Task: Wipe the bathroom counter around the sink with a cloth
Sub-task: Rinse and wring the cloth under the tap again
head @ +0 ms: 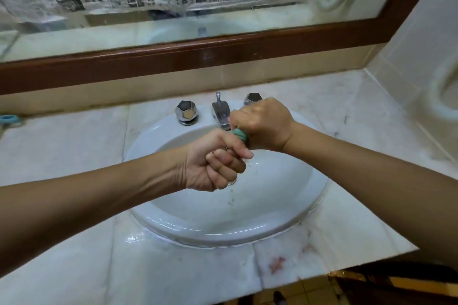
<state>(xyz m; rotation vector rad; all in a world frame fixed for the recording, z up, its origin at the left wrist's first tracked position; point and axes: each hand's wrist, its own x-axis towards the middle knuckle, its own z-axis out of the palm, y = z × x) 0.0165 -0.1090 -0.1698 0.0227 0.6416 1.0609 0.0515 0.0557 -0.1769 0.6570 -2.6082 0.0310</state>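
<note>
Tabletop [188, 272] front edge wet beside sink [272, 205]. Left hand [213, 161] and right hand [262, 124] both clamped on twisted green cloth [240, 134] over basin. Risk: an under-wrung cloth would leave streaks.

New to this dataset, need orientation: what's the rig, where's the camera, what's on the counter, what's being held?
There is no robot here: a person is working with two bare hands. The single picture comes from a camera worn on the person's head, looking forward and down.

The left hand and right hand both grip a twisted green cloth above the white sink. It looks like wringing, since drops show below the hands.

Behind them a chrome faucet stands between two faceted knobs. A pale marble counter surrounds the sink. A wood-framed mirror hangs above it.
</note>
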